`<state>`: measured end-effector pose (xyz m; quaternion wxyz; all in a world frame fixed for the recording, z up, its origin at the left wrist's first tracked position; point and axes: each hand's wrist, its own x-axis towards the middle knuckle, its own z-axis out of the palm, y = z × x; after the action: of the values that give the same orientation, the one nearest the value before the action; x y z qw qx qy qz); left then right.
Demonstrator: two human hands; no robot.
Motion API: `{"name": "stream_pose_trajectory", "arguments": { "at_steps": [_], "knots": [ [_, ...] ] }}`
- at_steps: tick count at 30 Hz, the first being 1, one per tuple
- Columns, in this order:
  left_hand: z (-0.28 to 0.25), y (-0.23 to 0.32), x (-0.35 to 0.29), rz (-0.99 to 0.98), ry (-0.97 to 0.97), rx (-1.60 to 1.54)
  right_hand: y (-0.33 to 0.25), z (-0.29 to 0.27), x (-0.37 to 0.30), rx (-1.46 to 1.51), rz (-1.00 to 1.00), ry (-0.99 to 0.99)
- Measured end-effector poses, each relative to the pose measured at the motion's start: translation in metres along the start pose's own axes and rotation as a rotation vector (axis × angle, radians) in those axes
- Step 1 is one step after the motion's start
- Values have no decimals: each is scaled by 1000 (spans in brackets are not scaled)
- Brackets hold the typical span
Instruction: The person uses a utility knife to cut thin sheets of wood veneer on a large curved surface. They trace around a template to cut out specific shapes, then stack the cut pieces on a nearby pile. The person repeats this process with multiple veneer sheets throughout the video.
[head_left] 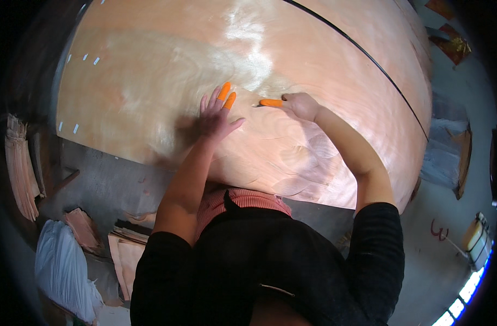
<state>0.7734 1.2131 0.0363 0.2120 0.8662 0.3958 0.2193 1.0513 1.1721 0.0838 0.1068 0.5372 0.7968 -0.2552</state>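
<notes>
My left hand [218,117] lies with fingers spread on a large sheet of wood veneer [145,92]. Orange finger covers [224,91] sit on two of its fingers. To the right, my right hand [301,105] is closed, its index finger in an orange cover stretched toward the left hand. A small thin tool [258,105], perhaps a blade, shows its dark tip just beyond that finger; the rest is hidden in the grip. Tip and finger are low against the veneer, near where a browner area meets a pinker one. Overlapping curved patches [297,163] show nearer my body.
A black strip [362,49] crosses the sheet at the far right. Small white tabs [85,57] lie along its left side. Veneer strips [21,168], a whitish plastic bundle [64,269] and stacked sheets [126,255] are at left. A plastic-wrapped stack [447,155] is at right.
</notes>
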Motion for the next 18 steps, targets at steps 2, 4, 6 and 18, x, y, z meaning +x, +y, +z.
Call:
{"name": "stream_pose_trajectory", "arguments": {
  "at_steps": [2,4,6,18],
  "knots": [
    [-2,4,1,17,16,3,3,16,-30,-21,29,60],
    [-3,8,1,44,42,36,-4,35,-44,20,93,134],
    [21,5,-1,291,-92,169,-8,40,-48,15,123,202],
    [24,32,-3,317,-164,-23,-147,140,-102,212,725,334]
  ]
}}
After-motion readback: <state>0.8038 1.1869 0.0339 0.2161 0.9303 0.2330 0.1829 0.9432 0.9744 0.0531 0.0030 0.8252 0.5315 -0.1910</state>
